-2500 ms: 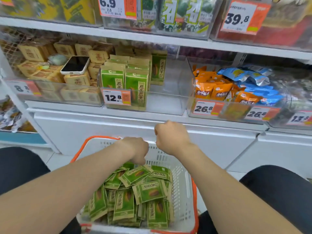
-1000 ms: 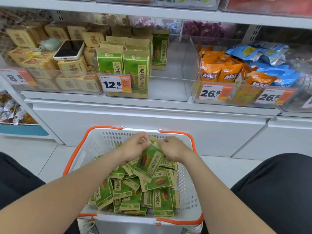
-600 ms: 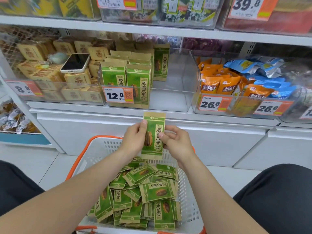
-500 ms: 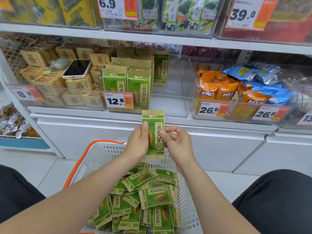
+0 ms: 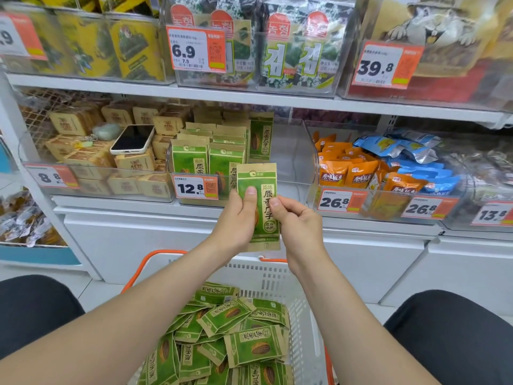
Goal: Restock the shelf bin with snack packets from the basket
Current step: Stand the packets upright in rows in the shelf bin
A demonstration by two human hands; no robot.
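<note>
A green and tan snack packet point(image 5: 262, 187) stands upright in front of the clear shelf bin point(image 5: 291, 159). My left hand point(image 5: 238, 220) grips its left side with the thumb on its face. My right hand point(image 5: 298, 226) pinches its right edge. The packet's top overlaps the bin's front lip beside the 12.8 price tag point(image 5: 194, 187). Rows of the same packets point(image 5: 211, 154) fill the bin's left half; its right half is bare. Below, the white basket with orange handles point(image 5: 266, 276) holds several loose green packets point(image 5: 238, 334).
A phone point(image 5: 132, 139) lies on tan boxes in the bin to the left. Orange packets point(image 5: 349, 173) and blue packets point(image 5: 410, 159) fill the bin to the right. A shelf of seaweed packs point(image 5: 277, 51) runs overhead. My dark-clad knees flank the basket.
Both hands dipped into the basket, took up one packet, turned it upright and raised it to the bin's front lip. The view tilted upward.
</note>
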